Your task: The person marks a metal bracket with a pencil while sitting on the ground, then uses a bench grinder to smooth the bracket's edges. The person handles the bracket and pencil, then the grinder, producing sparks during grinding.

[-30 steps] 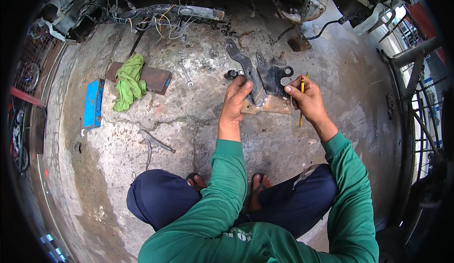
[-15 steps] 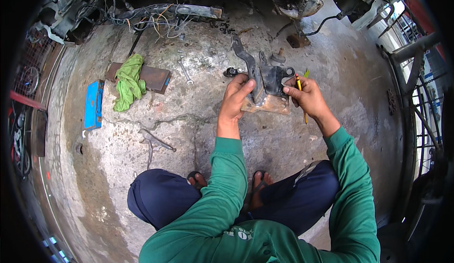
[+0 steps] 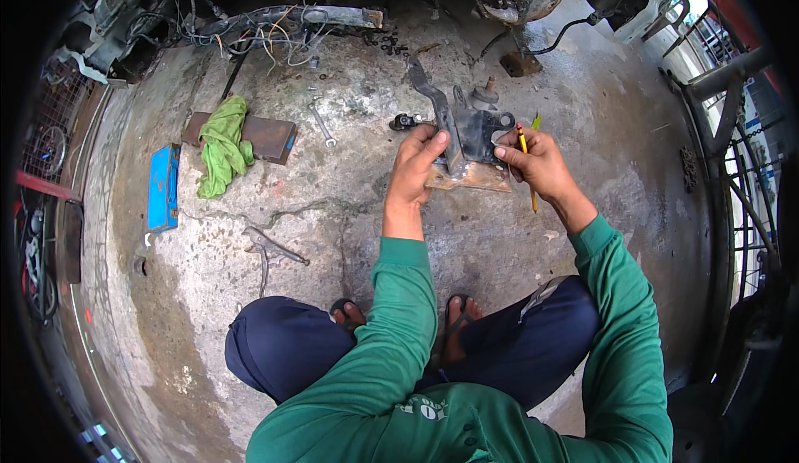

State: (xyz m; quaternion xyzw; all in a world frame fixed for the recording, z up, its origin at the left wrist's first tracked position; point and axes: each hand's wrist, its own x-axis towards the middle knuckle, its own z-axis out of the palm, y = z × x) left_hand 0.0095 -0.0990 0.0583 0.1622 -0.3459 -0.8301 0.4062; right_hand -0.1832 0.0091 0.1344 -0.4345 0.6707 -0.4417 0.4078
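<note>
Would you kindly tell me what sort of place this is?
Probably a vehicle repair workshop: tangled wiring hangs about a bare metal beam at the far side, a wrench lies on the stained concrete floor, and the left hand holds a worn metal bracket.

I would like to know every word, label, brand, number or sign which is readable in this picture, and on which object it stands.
Green long-sleeved shirt: pale lettering on the front; I leave its wording uncopied.
Dark blue trousers: a pale mark on the right leg, too unclear to call text.
Yellow pencil in the right hand: no readable lettering.
Blue box: no readable lettering.
</note>
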